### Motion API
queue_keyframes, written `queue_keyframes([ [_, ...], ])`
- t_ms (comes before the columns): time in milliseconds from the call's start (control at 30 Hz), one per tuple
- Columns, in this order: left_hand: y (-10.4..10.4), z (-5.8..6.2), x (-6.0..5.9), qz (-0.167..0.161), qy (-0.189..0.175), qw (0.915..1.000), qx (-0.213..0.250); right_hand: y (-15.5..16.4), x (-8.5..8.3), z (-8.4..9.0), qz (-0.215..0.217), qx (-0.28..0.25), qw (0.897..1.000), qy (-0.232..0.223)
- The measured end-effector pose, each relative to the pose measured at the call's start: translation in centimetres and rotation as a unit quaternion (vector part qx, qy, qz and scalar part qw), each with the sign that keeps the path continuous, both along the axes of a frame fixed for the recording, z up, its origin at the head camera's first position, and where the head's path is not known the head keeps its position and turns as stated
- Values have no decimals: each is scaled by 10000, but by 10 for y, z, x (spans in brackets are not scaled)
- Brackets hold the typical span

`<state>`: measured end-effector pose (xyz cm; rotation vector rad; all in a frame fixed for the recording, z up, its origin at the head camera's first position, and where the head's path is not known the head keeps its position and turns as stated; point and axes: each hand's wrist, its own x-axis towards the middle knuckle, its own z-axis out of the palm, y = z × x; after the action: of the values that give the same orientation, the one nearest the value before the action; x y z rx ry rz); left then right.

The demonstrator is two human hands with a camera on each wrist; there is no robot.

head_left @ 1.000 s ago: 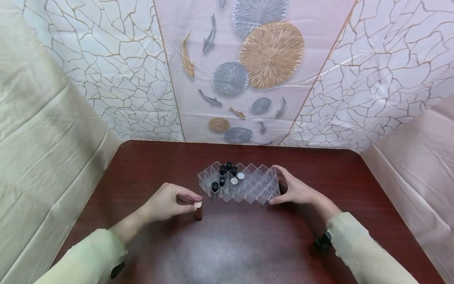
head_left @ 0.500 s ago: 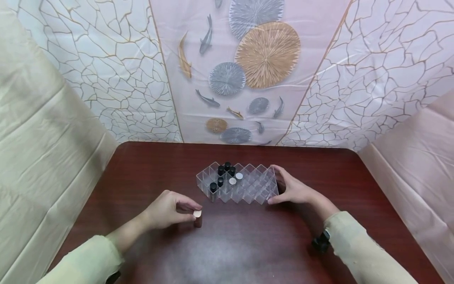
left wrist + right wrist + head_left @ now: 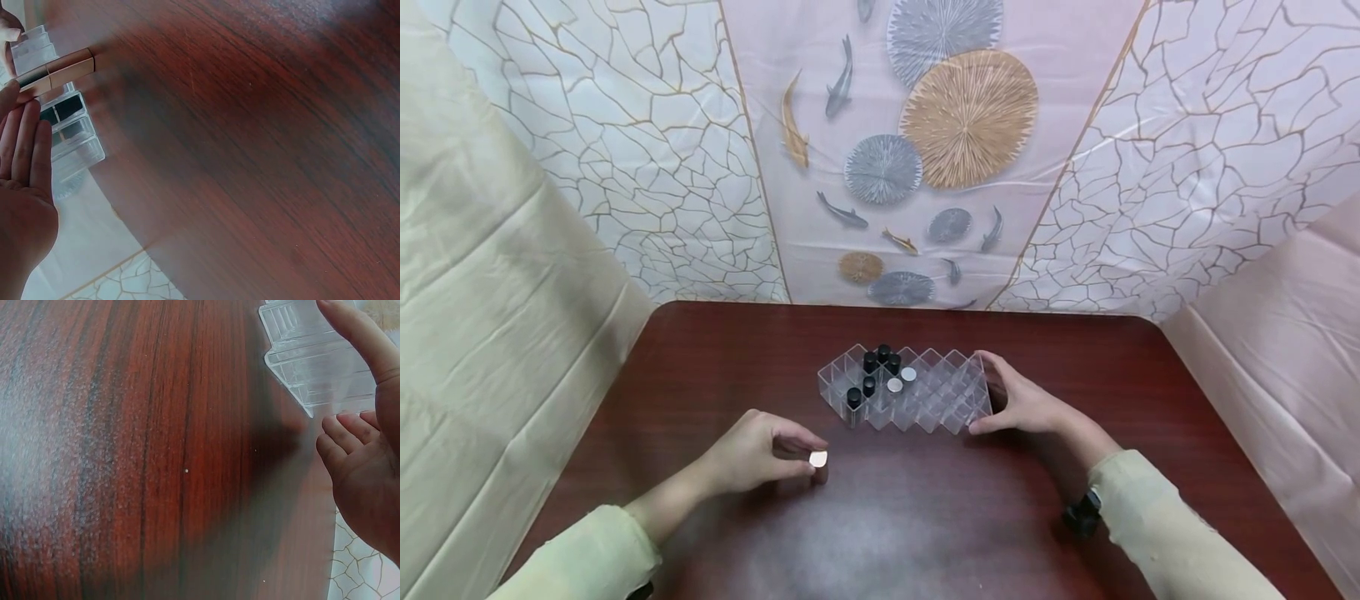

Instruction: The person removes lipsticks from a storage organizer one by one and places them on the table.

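Note:
My left hand (image 3: 801, 454) pinches a small rose-gold lipstick tube (image 3: 818, 461) between thumb and forefinger, just over the dark wooden table (image 3: 925, 517). In the left wrist view the tube (image 3: 59, 69) shows a black band, with my fingers (image 3: 25, 144) below it. A clear honeycomb organizer (image 3: 936, 404) stands behind, with several black-capped and two silver-capped tubes (image 3: 880, 371) in its left cells. My right hand (image 3: 992, 393) grips the organizer's right end, thumb at the front corner and fingers at the back. The right wrist view shows the thumb (image 3: 356, 337) against the organizer (image 3: 312, 356).
Printed plastic sheeting (image 3: 925, 150) with fish and discs hangs behind the table, and plain sheets close off both sides. The organizer's right-hand cells hold nothing. Bare wood lies between my arms and the near edge.
My left hand has drawn the lipstick tube slightly toward me, so mostly its round top shows. The right hand and the organizer have stayed put.

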<state>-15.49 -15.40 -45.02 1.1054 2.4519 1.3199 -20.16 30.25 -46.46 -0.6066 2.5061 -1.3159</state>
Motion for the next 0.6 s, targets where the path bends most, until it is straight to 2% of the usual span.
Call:
queue_keyframes([
  [300,-1,1,1,17,149,9999,-66,0,1,0,-23,-62,10000,-35],
  [600,-2,-1,1,-5,151,9999,-71,0,1,0,-18,-101,9999,-40],
])
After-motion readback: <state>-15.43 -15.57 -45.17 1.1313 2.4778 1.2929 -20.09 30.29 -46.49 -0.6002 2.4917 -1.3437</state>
